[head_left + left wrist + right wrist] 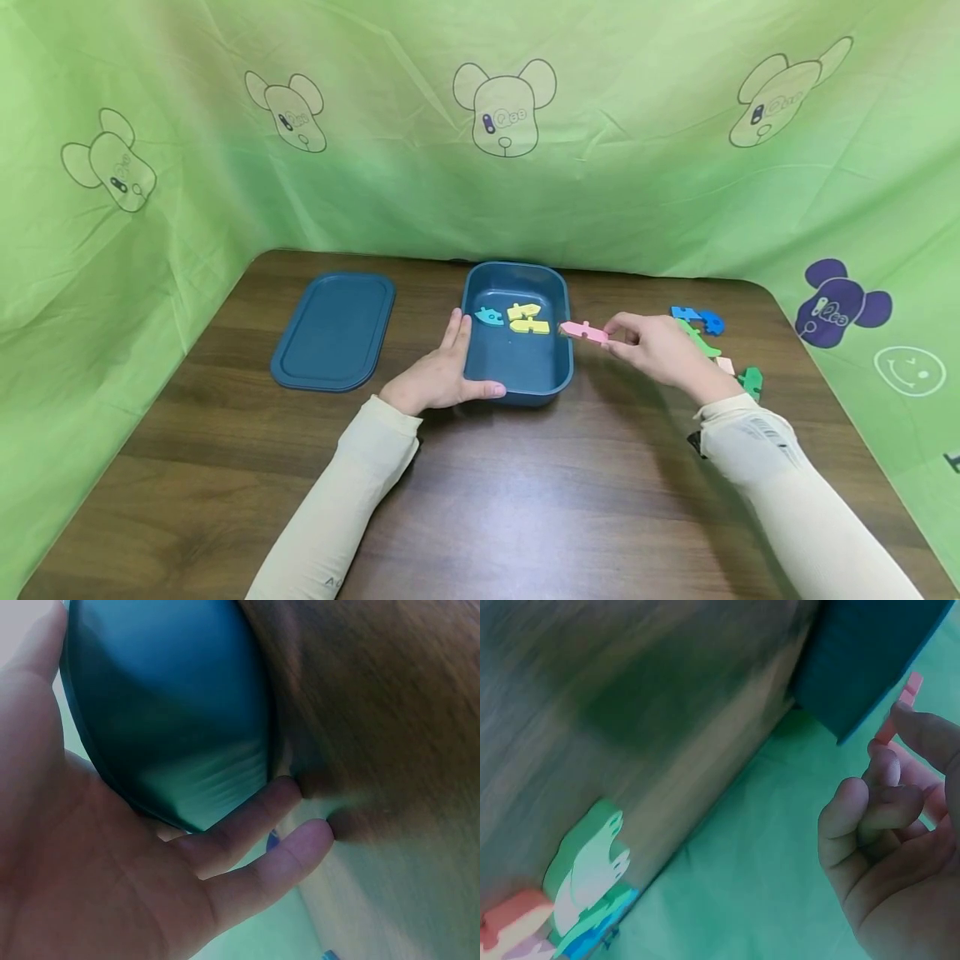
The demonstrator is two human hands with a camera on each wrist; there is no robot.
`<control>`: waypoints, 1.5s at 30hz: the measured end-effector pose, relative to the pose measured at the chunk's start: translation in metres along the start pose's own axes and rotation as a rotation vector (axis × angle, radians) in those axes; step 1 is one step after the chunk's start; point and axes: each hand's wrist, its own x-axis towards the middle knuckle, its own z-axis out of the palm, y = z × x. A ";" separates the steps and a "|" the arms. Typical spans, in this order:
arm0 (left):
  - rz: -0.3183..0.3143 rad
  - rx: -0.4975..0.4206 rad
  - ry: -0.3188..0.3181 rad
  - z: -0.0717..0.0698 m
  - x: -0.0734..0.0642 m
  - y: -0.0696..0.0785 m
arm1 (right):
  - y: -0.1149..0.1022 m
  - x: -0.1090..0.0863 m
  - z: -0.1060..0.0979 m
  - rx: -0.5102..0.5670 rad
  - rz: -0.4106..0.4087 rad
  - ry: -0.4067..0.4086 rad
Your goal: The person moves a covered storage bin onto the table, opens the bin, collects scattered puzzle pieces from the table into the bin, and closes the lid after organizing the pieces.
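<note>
A blue plastic box (516, 367) stands at the middle of the table, with a teal puzzle piece (490, 317) and two yellow puzzle pieces (529, 326) inside. My left hand (438, 373) rests against the box's near left corner, fingers extended along the left wall and thumb over the front rim. In the left wrist view, two fingertips (311, 840) reach down near the table beside the box wall (180, 712). Between thumb and fingers my right hand (652, 346) pinches a pink puzzle piece (583, 332), its pointed end over the box's right rim.
A blue lid (333, 332) lies flat at the left. On the right, partly behind the right forearm, are blue (708, 322), light green (699, 338), pale pink (724, 365) and green (751, 382) pieces. Green printed cloth (405, 183) hangs behind and beside the table.
</note>
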 end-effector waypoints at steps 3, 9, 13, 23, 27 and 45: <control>-0.002 -0.006 -0.001 0.000 0.000 0.000 | -0.006 0.004 0.007 -0.002 -0.018 0.005; -0.004 -0.005 -0.005 0.001 0.001 -0.001 | -0.013 0.009 0.013 -0.065 -0.064 0.041; -0.011 -0.001 -0.008 0.000 0.001 0.000 | -0.013 0.010 0.014 -0.129 -0.115 0.084; -0.011 -0.006 -0.006 0.000 0.001 -0.002 | -0.012 0.012 0.019 -0.222 -0.303 0.220; -0.011 -0.016 -0.011 0.000 0.002 -0.002 | -0.013 0.013 0.019 -0.158 -0.223 0.196; -0.023 -0.025 -0.019 -0.002 0.000 -0.001 | -0.039 0.035 0.022 -0.052 -0.126 0.001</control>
